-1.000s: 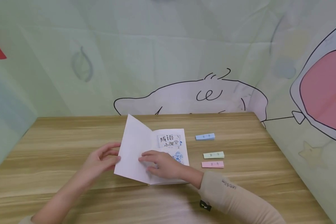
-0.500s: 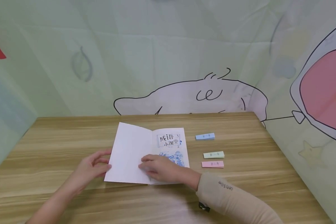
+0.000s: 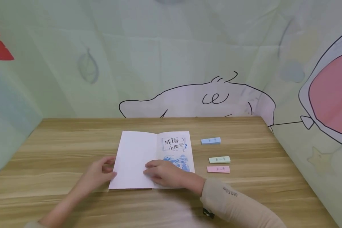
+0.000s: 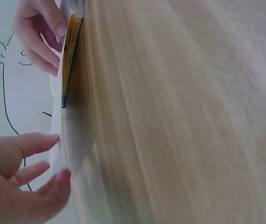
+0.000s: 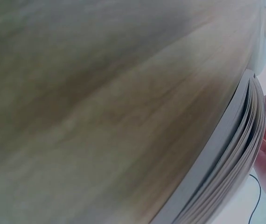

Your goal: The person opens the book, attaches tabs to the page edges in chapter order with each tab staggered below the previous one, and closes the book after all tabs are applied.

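A paperback book (image 3: 135, 152) lies opened on the wooden table, a blank white leaf on the left and a title page (image 3: 175, 142) with large Chinese characters and a blue drawing on the right. My left hand (image 3: 98, 172) is at the leaf's outer edge, fingertips and thumb touching it loosely. In the left wrist view that leaf stands slightly off the table, and the book's yellow spine (image 4: 71, 56) shows. My right hand (image 3: 165, 172) rests near the fold, fingertips on the leaf, covering part of the drawing. The page block (image 5: 231, 158) shows edge-on in the right wrist view.
Right of the book lie three folded paper strips with handwriting: blue (image 3: 211, 140), green (image 3: 219, 159) and pink (image 3: 218, 169). A black tag (image 3: 208, 213) hangs by the right sleeve. A cartoon-printed cloth (image 3: 188, 63) stands behind the table.
The left leaf has come down from steeply raised to almost flat, its outer edge swinging left. My left hand moved down with it. My right hand stays near the fold, shifted slightly.
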Tool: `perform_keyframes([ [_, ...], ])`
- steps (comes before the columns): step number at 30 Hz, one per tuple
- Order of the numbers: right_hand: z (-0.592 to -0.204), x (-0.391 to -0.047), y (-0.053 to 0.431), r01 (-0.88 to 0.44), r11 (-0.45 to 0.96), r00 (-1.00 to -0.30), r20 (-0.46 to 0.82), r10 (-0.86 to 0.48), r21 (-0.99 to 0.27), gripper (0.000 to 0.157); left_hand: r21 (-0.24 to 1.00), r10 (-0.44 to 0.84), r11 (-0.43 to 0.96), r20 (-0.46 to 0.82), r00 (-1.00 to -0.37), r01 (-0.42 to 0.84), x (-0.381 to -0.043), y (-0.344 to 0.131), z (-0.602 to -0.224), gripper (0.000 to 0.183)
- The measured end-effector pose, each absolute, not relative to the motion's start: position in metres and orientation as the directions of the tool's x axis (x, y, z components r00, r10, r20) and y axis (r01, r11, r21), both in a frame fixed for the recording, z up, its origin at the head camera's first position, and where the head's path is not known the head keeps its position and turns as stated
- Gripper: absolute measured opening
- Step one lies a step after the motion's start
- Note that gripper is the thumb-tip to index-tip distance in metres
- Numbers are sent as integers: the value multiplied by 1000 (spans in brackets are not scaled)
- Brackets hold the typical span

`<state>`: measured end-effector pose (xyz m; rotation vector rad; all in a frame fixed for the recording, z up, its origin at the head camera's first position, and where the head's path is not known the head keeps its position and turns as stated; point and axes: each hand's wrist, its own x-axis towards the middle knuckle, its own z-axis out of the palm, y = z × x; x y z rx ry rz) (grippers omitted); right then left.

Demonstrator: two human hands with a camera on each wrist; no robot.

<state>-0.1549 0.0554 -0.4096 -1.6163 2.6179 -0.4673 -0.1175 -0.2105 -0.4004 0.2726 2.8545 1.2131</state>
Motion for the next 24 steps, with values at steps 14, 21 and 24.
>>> perform_keyframes([
  [14,-410,-155,55,-871,424,-462,121,-879,-247,27,267,580,717,284,-763,644,-121,-176,-407,38],
  [21,-407,-158,65,-896,397,-430,163,-888,-200,26,303,587,713,235,-774,633,-117,-176,-410,41],
  [24,-403,-163,73,-880,432,-470,222,-855,-198,26,314,584,712,232,-778,628,-116,-176,-410,42],
])
